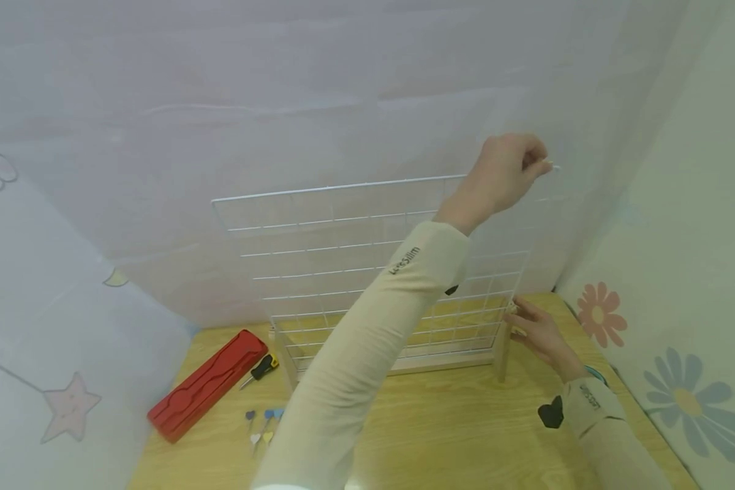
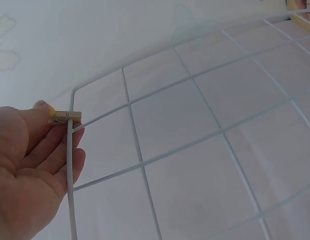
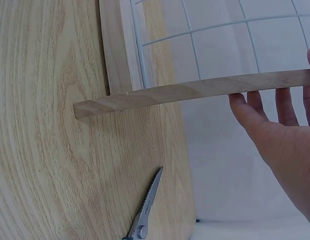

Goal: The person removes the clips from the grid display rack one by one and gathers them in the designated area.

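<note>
A white wire grid (image 1: 337,186) stands upright in a wooden frame, whose crossbar (image 1: 441,362) runs along the table. My left hand (image 1: 505,170) is up at the grid's top right corner. There its thumb and fingers pinch a small wooden clothespin (image 2: 67,116) with a yellow end, which straddles the edge wire. Lower down, my right hand (image 1: 542,337) holds the frame's right wooden post (image 3: 195,90), fingertips against one side and the thumb at the other. My left forearm covers part of the grid in the head view.
On the table's left lie an open red case (image 1: 208,384) and a black and yellow screwdriver (image 1: 262,367). Several small heart-topped pieces (image 1: 268,437) lie in front of them. Scissors (image 3: 148,200) with a serrated blade lie beside the right post. A pale wall covering hangs behind the grid.
</note>
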Demonstrator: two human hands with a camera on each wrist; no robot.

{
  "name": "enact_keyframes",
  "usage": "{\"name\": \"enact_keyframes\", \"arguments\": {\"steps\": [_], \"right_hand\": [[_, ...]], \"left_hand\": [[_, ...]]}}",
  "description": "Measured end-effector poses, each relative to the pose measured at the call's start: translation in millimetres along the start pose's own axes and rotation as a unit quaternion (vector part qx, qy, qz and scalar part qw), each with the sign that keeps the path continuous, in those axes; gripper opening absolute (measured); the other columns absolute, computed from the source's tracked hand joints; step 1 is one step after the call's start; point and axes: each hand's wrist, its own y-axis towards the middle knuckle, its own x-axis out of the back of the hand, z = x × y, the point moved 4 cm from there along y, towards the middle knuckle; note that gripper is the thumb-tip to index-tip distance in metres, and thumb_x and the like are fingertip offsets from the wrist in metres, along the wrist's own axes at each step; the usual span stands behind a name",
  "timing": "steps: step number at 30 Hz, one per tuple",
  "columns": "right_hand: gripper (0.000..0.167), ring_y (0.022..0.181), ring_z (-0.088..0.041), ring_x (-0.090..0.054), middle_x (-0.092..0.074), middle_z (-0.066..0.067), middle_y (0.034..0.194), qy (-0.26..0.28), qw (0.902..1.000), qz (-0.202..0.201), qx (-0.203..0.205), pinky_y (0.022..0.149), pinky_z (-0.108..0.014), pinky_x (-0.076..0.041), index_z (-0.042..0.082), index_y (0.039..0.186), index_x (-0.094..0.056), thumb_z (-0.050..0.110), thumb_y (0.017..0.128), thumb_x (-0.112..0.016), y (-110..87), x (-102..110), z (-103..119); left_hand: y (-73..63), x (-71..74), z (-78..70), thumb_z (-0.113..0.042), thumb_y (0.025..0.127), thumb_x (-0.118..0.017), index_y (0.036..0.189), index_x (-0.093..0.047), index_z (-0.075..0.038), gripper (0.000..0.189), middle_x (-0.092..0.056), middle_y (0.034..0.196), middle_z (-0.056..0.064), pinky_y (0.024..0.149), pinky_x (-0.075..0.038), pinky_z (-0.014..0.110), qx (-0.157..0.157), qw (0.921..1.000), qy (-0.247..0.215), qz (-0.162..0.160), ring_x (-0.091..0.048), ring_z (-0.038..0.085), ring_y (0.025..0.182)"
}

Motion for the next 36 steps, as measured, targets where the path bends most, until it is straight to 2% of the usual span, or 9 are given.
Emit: {"name": "enact_keyframes", "arguments": {"steps": [5,10,16,21,25,29,36], "right_hand": [[0.078,0.103,0.002,-0.054,-0.045,0.005,0.118,0.006,1.0000,0.001,-0.002,0.087,-0.028,-0.050,0.003,0.153,-0.002,0.018,0.098,-0.056,-1.7,-1,1],[0.078,0.102,0.000,-0.054,-0.047,0.007,0.116,0.003,1.0000,0.006,0.001,0.085,-0.028,-0.050,0.001,0.152,-0.001,0.017,0.099,-0.056,-1.5,-3,2],[0.078,0.103,0.000,-0.054,-0.047,0.002,0.121,-0.007,0.9999,0.010,0.001,0.090,-0.032,-0.049,0.002,0.152,-0.001,0.019,0.099,-0.055,-2.0,-5,3],[0.079,0.104,0.001,-0.053,-0.049,0.005,0.118,-0.003,0.9999,0.016,0.006,0.092,-0.035,-0.047,0.001,0.152,0.000,0.018,0.099,-0.055,-4.0,-7,6],[0.078,0.102,0.000,-0.054,-0.051,0.008,0.112,0.012,0.9998,0.014,0.004,0.088,-0.031,-0.049,0.001,0.152,0.000,0.016,0.099,-0.055,-2.5,-8,5],[0.079,0.103,-0.001,-0.054,-0.050,0.008,0.113,0.012,0.9998,0.015,-0.002,0.087,-0.027,-0.049,0.003,0.153,0.000,0.018,0.099,-0.056,-0.2,-7,2],[0.080,0.103,-0.002,-0.054,-0.046,0.001,0.119,0.003,0.9998,0.021,0.003,0.087,-0.027,-0.050,0.002,0.152,0.001,0.019,0.099,-0.055,3.7,-6,1]], "left_hand": [[-2.4,-1.4,-0.8,-0.022,0.100,-0.053,0.111,-0.066,-0.010,0.021,-0.068,0.104,-0.003,0.075,-0.041,0.011,-0.013,0.9994,0.018,-0.026,-0.054,0.003,0.084],[-4.0,-0.9,1.6,-0.020,0.100,-0.053,0.111,-0.066,-0.009,0.021,-0.068,0.105,-0.002,0.075,-0.041,0.010,-0.010,0.9991,0.006,-0.042,-0.056,0.004,0.085],[-6.0,2.2,5.9,-0.021,0.100,-0.053,0.105,-0.069,-0.011,0.020,-0.066,0.088,-0.004,0.073,-0.040,0.010,-0.008,0.9978,-0.008,-0.065,-0.053,0.003,0.076],[-8.1,7.3,5.2,-0.022,0.100,-0.053,0.104,-0.070,-0.012,0.020,-0.067,0.085,-0.006,0.071,-0.040,0.010,0.008,0.9951,-0.054,-0.082,-0.056,0.002,0.076],[-10.7,10.2,1.5,-0.025,0.099,-0.054,0.110,-0.068,-0.014,0.020,-0.068,0.092,-0.008,0.074,-0.041,0.008,0.009,0.9935,-0.093,-0.065,-0.059,0.000,0.083],[-15.4,12.0,-0.4,-0.029,0.097,-0.058,0.110,-0.069,-0.017,0.021,-0.068,0.100,-0.010,0.076,-0.042,0.007,0.014,0.9915,-0.121,-0.045,-0.060,-0.002,0.089],[-31.8,13.5,4.5,-0.024,0.094,-0.063,0.112,-0.069,-0.012,0.022,-0.071,0.078,-0.005,0.075,-0.045,0.011,-0.017,0.9794,-0.201,0.001,-0.064,-0.002,0.077]]}}
